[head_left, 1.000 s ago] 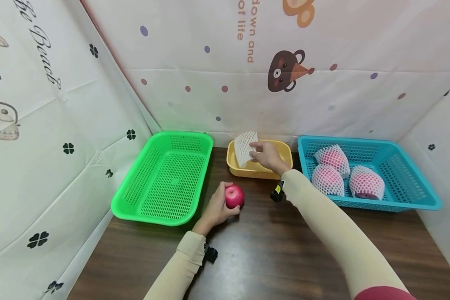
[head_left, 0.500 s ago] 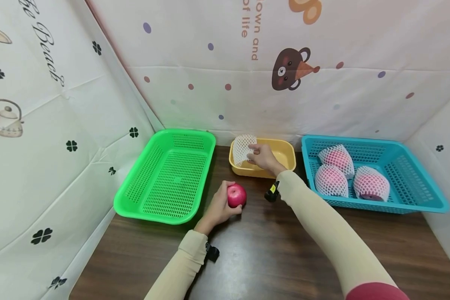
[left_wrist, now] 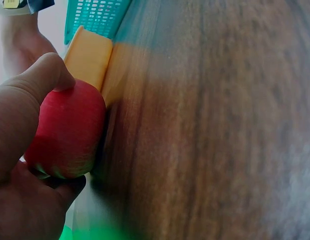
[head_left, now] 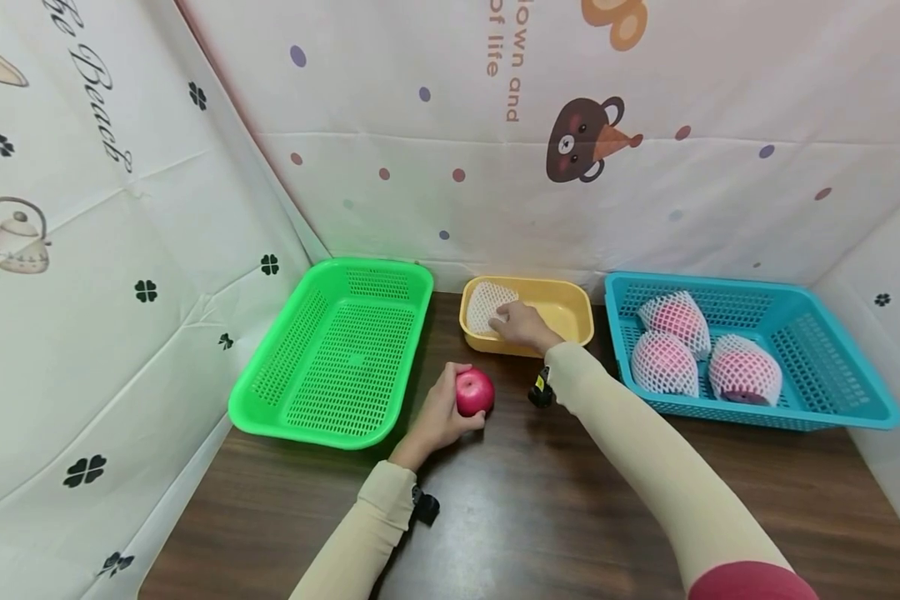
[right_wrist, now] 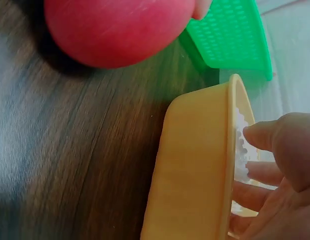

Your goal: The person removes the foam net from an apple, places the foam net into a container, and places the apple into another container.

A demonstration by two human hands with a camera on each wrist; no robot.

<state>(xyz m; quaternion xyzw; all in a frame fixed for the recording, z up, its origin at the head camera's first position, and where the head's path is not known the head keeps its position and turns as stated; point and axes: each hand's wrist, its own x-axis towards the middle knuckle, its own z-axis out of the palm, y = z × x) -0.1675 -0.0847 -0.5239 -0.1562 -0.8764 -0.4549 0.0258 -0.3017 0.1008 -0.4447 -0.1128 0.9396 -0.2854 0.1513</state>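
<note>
My left hand (head_left: 440,414) holds a bare red apple (head_left: 475,392) low over the table, fingers and thumb curled round its sides. The left wrist view shows the thumb on top of the apple (left_wrist: 69,130). My right hand (head_left: 523,323) is over the yellow tray (head_left: 570,320), its fingers at the right edge of a white foam fruit net (head_left: 487,307) lying in the tray's left part. In the right wrist view the thumb and fingers (right_wrist: 262,172) are apart, with the foam net (right_wrist: 241,150) just beyond them, partly hidden by the tray's rim.
On the left stands a green plastic basket (head_left: 412,350) with nothing visible in it. A blue basket (head_left: 832,367) on the right holds three net-wrapped fruits (head_left: 664,362). Patterned white cloth (head_left: 390,208) hangs behind and at the sides of the dark wooden table (head_left: 540,517).
My right hand has lowered toward the tray, and the foam net has gone from standing up at the fingers to lying inside. My left hand has kept its hold on the apple.
</note>
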